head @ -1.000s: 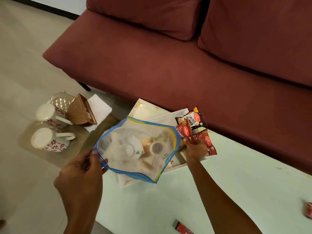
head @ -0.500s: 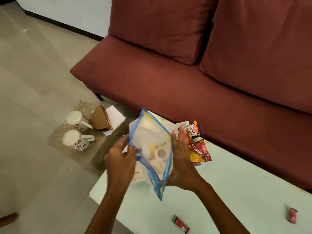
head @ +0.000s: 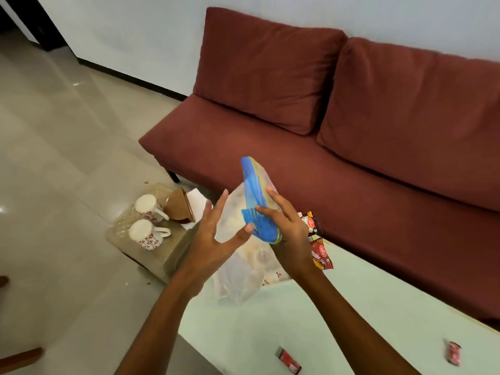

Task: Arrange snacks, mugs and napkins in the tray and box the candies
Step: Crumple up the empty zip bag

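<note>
A clear zip bag [head: 238,280] with a blue seal strip [head: 255,190] hangs upright over the table's left end, with pale items dimly visible inside. My right hand [head: 288,231] grips the bag at the blue strip. My left hand [head: 213,239] has its fingers spread, with the thumb resting against the bag's side. Two red snack packets [head: 320,257] lie just right of my right hand. Two red candies [head: 289,364] [head: 453,353] lie on the pale green table [head: 338,307]. Two white floral mugs [head: 146,234] stand upside down on a clear tray [head: 119,234], beside a brown napkin holder [head: 180,204] and a white napkin [head: 196,200].
A maroon sofa [head: 324,158] with two back cushions runs along the table's far side. The mugs' tray rests on a low stand left of the table, above a tiled floor [head: 54,158]. A white tray edge [head: 273,277] shows under the bag.
The bag has been lifted and turned upright, its blue strip now on top. My left hand has opened its fingers. The view has tilted up towards the sofa back and wall.
</note>
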